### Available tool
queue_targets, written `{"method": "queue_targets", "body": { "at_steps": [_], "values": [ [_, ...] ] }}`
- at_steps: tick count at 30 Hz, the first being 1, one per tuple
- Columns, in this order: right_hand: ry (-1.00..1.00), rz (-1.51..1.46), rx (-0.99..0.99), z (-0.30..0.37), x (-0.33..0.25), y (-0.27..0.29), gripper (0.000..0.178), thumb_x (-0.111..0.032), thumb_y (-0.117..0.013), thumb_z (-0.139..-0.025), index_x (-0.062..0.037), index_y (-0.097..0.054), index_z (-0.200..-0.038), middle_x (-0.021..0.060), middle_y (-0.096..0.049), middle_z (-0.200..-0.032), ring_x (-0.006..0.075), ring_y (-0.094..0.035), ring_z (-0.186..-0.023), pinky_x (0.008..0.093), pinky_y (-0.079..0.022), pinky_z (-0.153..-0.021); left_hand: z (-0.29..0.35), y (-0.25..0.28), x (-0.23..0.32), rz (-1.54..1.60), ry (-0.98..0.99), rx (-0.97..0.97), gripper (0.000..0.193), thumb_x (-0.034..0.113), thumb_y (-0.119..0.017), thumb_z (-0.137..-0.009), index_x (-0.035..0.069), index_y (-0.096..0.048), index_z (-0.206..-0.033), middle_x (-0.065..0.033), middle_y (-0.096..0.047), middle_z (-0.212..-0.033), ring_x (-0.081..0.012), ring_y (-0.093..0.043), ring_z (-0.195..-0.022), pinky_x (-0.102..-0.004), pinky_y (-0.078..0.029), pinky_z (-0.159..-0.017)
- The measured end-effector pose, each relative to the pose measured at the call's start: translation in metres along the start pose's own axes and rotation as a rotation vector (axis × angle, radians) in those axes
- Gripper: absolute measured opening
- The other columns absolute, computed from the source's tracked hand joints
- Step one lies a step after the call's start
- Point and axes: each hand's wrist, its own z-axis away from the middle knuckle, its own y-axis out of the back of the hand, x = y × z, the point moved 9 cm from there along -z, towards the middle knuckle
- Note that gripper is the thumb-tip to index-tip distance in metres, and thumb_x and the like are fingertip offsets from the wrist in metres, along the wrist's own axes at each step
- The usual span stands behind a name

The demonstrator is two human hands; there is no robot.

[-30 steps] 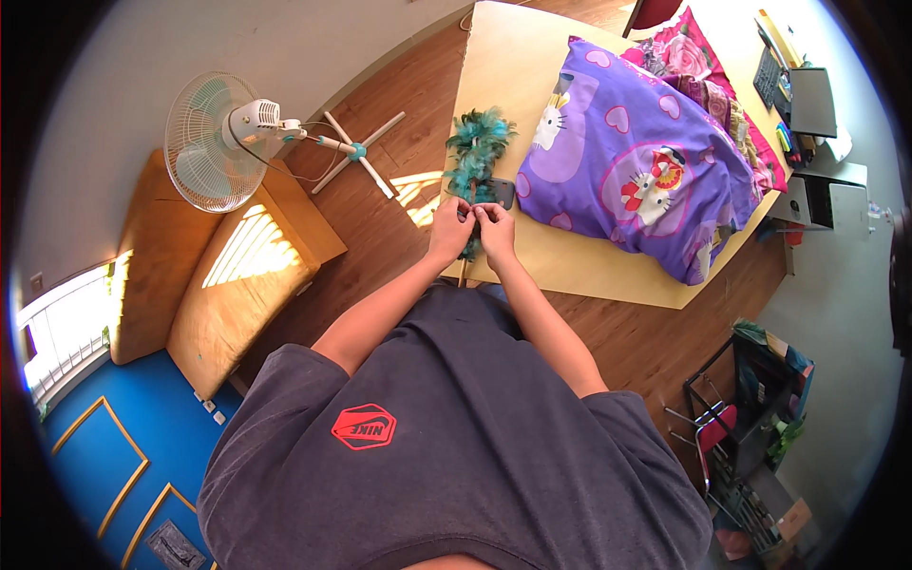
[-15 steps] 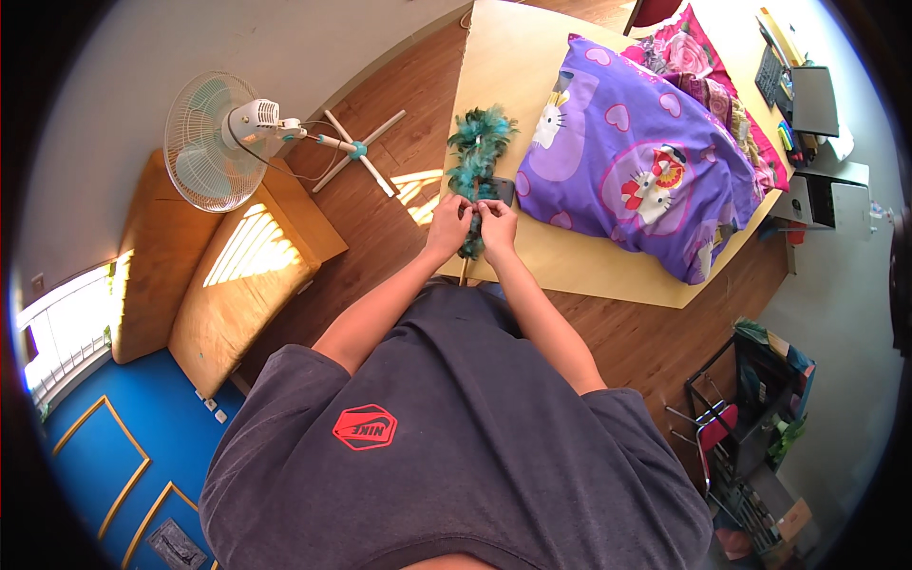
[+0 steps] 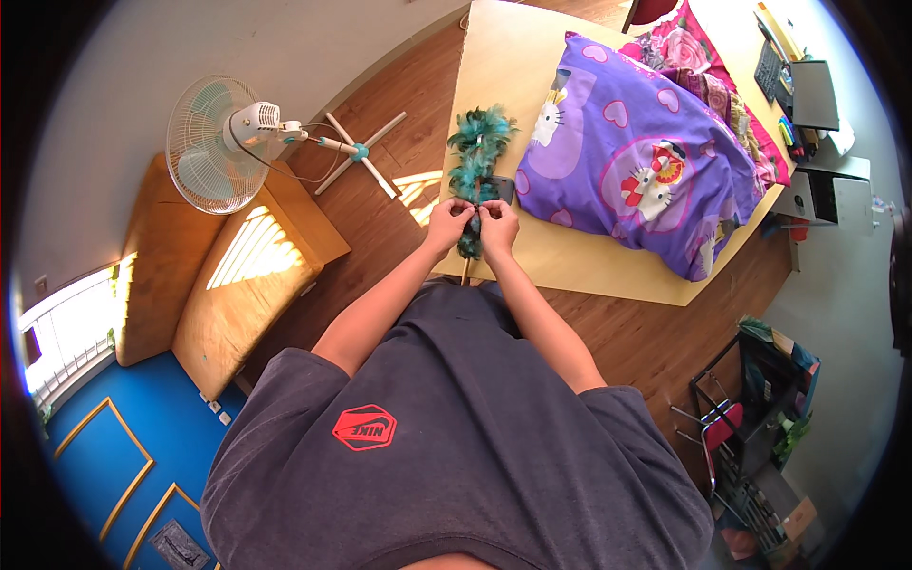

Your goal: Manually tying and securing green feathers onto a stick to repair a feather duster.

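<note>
A teal and dark feather duster [image 3: 475, 171] lies lengthwise at the left end of the table, its wooden handle pointing toward my body. Over its lower part, my left hand [image 3: 450, 226] and my right hand [image 3: 499, 230] meet from either side. Thumb and fingertips of each are pinched together at the feathers, nearly touching the other hand. Any finer thing between the fingertips is too small to make out. Just beyond my right hand rests a dark, flat, phone-like object [image 3: 503, 189], partly behind the feathers.
A purple pillow [image 3: 622, 152] with cartoon cats covers much of the yellowish table [image 3: 589, 271]. Behind it lies pink floral fabric [image 3: 686, 47]. To the left are a fan [image 3: 218, 142] with its cross-shaped base on the floor and a tan sofa [image 3: 247, 266]. A red chair [image 3: 722, 427] stands lower right.
Both hands stay at the same part of the feather duster; their fingers have shifted slightly, with the right hand's fingers a little more curled. The whole view has moved a touch.
</note>
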Motion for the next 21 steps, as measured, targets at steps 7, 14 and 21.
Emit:
{"method": "queue_targets", "body": {
  "at_steps": [7,14,21],
  "values": [
    [0.181,0.024,0.014,0.0,-0.016,0.005,0.007,-0.004,-0.072,-0.087,-0.0004,-0.071,-0.094,0.0074,-0.071,-0.083,0.0155,-0.068,-0.074,0.0322,-0.055,-0.069,0.0,-0.001,-0.001,0.055,0.033,-0.014,0.016,0.011,-0.072,-0.094,-0.002,-0.071,-0.103,-0.0039,-0.071,-0.087,-0.01,-0.063,-0.077,-0.0248,-0.051,-0.071],
    [0.631,0.283,-0.055,0.007,-0.044,0.004,0.009,-0.001,-0.069,-0.085,0.0017,-0.068,-0.094,0.0149,-0.068,-0.09,0.0298,-0.067,-0.078,0.0385,-0.053,-0.072,0.0,-0.004,0.002,0.138,0.087,-0.053,0.016,0.012,-0.072,-0.094,-0.001,-0.072,-0.103,-0.0037,-0.07,-0.086,-0.011,-0.064,-0.076,-0.026,-0.051,-0.069],
    [0.7,0.331,-0.135,0.013,-0.05,-0.001,0.007,0.0,-0.069,-0.086,0.0005,-0.068,-0.093,0.016,-0.066,-0.091,0.036,-0.063,-0.087,0.0446,-0.05,-0.078,0.001,-0.003,0.003,0.147,0.143,-0.064,0.015,0.011,-0.072,-0.094,0.001,-0.072,-0.104,-0.004,-0.071,-0.086,-0.0105,-0.064,-0.075,-0.026,-0.051,-0.067]
  ]
}}
